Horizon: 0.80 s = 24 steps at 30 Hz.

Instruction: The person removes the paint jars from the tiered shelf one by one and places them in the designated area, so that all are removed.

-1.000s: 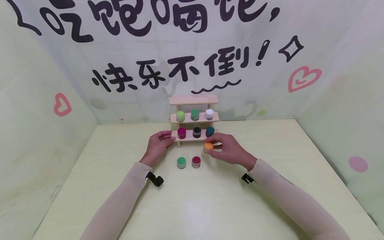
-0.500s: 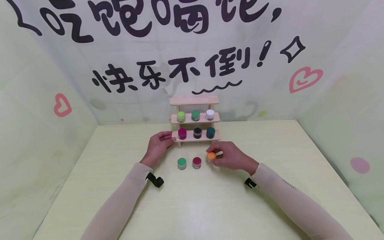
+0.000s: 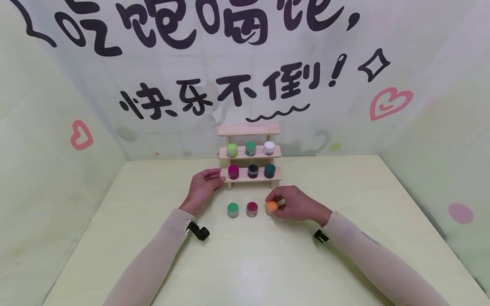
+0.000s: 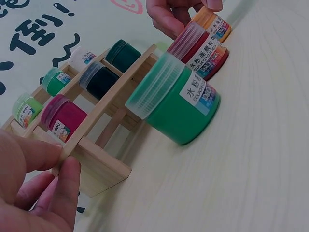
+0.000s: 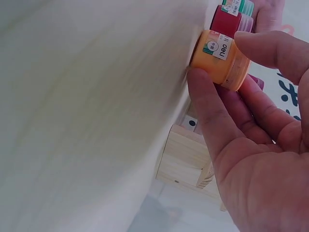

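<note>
Right hand (image 3: 296,205) low, pinching orange jar (image 5: 217,63), label (image 5: 223,47) "deli"; left hand (image 3: 203,189) pinches wooden rack (image 4: 99,166) end. Finer print unclear to me.

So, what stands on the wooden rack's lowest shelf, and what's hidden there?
On the shelf stand a magenta jar, a black jar and a teal jar. Its surface beneath them is covered; the left hand partly hides one end.

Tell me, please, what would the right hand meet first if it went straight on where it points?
Probably the red jar, just beyond the orange jar that the right hand holds; the gap is hard to judge.
</note>
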Each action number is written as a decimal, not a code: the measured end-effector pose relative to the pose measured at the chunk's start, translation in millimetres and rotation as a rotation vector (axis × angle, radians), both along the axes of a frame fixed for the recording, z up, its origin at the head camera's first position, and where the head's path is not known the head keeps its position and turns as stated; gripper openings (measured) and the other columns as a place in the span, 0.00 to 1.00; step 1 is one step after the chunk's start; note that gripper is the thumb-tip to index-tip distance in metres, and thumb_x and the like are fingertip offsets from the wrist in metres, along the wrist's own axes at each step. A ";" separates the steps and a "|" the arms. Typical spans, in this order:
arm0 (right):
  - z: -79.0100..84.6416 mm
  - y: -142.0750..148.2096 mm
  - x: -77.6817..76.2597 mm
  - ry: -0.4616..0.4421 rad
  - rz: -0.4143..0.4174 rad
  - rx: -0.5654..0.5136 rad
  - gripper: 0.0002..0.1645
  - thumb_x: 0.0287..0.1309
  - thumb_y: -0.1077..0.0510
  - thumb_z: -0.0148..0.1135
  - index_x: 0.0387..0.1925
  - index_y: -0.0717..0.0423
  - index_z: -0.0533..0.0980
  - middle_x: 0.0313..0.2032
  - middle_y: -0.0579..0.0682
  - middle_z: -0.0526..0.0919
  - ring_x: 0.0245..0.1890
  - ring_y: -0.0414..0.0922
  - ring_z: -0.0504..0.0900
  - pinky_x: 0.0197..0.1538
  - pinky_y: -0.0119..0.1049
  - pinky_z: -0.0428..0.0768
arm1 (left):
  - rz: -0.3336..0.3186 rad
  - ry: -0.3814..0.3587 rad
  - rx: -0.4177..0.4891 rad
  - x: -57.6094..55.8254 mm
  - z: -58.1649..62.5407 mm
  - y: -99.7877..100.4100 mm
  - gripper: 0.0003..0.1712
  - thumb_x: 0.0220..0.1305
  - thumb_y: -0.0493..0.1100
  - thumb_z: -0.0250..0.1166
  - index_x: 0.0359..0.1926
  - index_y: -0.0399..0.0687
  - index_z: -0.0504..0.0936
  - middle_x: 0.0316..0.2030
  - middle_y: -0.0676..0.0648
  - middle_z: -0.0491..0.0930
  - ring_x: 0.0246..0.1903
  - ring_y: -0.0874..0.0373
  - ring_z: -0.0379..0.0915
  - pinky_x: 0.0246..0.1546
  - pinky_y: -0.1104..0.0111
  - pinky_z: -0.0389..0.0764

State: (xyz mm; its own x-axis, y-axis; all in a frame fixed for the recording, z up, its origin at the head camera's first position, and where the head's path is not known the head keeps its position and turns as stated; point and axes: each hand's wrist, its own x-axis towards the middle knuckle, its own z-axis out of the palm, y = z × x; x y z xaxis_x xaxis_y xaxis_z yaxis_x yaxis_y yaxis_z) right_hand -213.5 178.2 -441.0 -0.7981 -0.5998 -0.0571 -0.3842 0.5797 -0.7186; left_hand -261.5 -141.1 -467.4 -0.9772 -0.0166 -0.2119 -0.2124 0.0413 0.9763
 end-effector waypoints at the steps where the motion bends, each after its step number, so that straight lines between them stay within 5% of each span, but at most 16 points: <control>1: 0.3 0.1 0.3 -0.002 -0.001 -0.003 0.16 0.61 0.64 0.75 0.50 0.54 0.83 0.45 0.46 0.87 0.44 0.43 0.83 0.49 0.30 0.91 | -0.001 0.003 -0.001 -0.1 -0.1 0.0 0.26 0.69 0.37 0.72 0.66 0.43 0.80 0.60 0.41 0.82 0.58 0.52 0.81 0.56 0.70 0.89; 15: 7.0 -1.9 2.6 -0.048 -0.022 -0.033 0.24 0.61 0.59 0.76 0.58 0.60 0.81 0.52 0.51 0.86 0.52 0.47 0.85 0.59 0.43 0.90 | 0.002 -0.002 -0.023 1.0 -0.7 -2.8 0.26 0.68 0.39 0.73 0.65 0.45 0.80 0.59 0.42 0.82 0.58 0.51 0.81 0.56 0.69 0.89; 24: 17.2 -5.8 -6.5 0.054 -0.016 -0.093 0.22 0.64 0.59 0.75 0.56 0.62 0.81 0.54 0.59 0.87 0.53 0.53 0.87 0.56 0.44 0.91 | -0.002 0.006 -0.021 -0.6 -1.6 -1.3 0.25 0.68 0.38 0.73 0.65 0.44 0.80 0.59 0.41 0.82 0.58 0.51 0.81 0.56 0.69 0.89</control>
State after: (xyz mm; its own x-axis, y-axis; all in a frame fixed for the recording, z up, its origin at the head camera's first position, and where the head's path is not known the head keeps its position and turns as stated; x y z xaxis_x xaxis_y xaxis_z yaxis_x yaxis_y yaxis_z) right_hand -220.1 172.4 -423.8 -0.8082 -0.5874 0.0417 -0.4150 0.5179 -0.7481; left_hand -262.0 -142.5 -469.1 -0.9784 -0.0186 -0.2058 -0.2066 0.0618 0.9765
